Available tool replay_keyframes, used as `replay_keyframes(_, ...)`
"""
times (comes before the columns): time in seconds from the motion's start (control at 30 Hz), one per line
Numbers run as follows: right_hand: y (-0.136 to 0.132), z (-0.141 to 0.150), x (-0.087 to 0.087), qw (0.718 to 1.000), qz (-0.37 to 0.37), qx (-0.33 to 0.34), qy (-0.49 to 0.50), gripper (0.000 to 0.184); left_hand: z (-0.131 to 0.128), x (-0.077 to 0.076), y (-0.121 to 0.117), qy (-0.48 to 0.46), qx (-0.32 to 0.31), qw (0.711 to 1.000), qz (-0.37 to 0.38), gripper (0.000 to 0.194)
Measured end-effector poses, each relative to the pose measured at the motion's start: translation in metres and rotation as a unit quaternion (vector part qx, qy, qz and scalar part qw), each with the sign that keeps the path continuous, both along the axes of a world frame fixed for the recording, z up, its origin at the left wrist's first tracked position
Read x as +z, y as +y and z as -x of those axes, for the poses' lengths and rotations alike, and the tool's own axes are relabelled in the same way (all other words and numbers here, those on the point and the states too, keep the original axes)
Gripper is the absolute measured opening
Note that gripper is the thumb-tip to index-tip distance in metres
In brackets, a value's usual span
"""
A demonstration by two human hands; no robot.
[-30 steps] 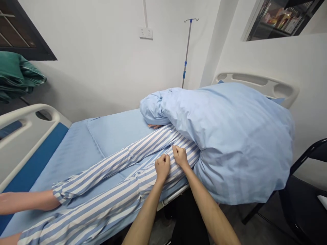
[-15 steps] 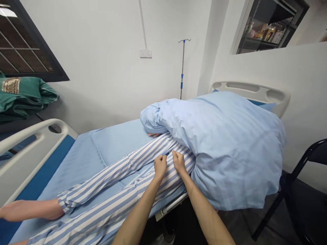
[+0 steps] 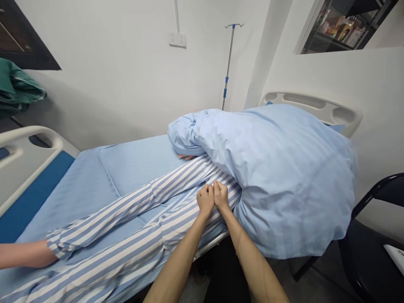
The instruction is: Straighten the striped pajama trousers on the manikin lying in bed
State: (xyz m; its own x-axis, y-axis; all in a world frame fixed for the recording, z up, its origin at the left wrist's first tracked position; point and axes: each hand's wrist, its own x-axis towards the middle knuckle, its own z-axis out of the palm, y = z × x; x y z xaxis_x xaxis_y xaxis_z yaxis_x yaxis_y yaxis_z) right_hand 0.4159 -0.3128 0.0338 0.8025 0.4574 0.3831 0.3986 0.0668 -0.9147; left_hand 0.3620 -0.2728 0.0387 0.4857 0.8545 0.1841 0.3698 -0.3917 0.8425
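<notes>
My left hand (image 3: 205,198) is curled into a fist above the upper leg of a figure lying on the bed. Right beside it is my right hand (image 3: 221,195), also a fist, the two touching or nearly so. Nothing shows in either. Beneath them are blue-and-white striped trousers (image 3: 170,219), with no cloth visibly gathered at the fingers. A light-blue quilt (image 3: 284,168) covers the figure's upper body, just right of my hands. A bare foot and ankle (image 3: 25,254) stick out at the left, and the fingers of the figure's hand (image 3: 186,157) show under the quilt.
The bed's blue sheet (image 3: 135,162) runs left to a footboard (image 3: 31,147); a headboard (image 3: 315,103) stands at the right. Behind the bed is a drip stand (image 3: 229,59). A black folding chair (image 3: 362,248) is close on the right, and green cloth (image 3: 19,88) hangs far left.
My left fist has moved right and slightly up, closing the gap to my right fist. The camera view has shifted a little; the figure and quilt lie as before.
</notes>
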Motion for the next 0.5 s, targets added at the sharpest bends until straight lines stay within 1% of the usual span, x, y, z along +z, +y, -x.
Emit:
replay_keyframes(0.13, 0.002, 0.0, -0.001, 0.999, 0.025, 0.007, -0.019, 0.047, 0.002, 0.005, 0.002, 0.022, 0.004, 1.0, -0.003, 0.037)
replay_keyframes(0.23, 0.001, -0.002, 0.008, 0.995, 0.076, 0.024, -0.059, 0.049, 0.005, 0.008, 0.003, 0.024, 0.013, 1.0, 0.005, 0.037)
replay_keyframes(0.3, -0.002, -0.006, 0.023, 0.986, 0.124, 0.042, -0.106, 0.049, 0.006, 0.008, 0.003, 0.028, 0.011, 1.0, 0.008, 0.036)
replay_keyframes(0.37, -0.006, -0.011, 0.043, 0.975, 0.153, 0.053, -0.155, 0.048, 0.007, 0.009, 0.002, 0.037, 0.0, 0.999, 0.004, 0.036)
replay_keyframes(0.43, -0.009, -0.018, 0.062, 0.97, 0.149, 0.047, -0.185, 0.048, 0.007, 0.009, 0.001, 0.041, -0.011, 0.999, -0.004, 0.036)
replay_keyframes(0.5, -0.01, -0.026, 0.072, 0.973, 0.129, 0.03, -0.189, 0.049, 0.008, 0.009, 0.001, 0.036, -0.02, 0.999, -0.013, 0.036)
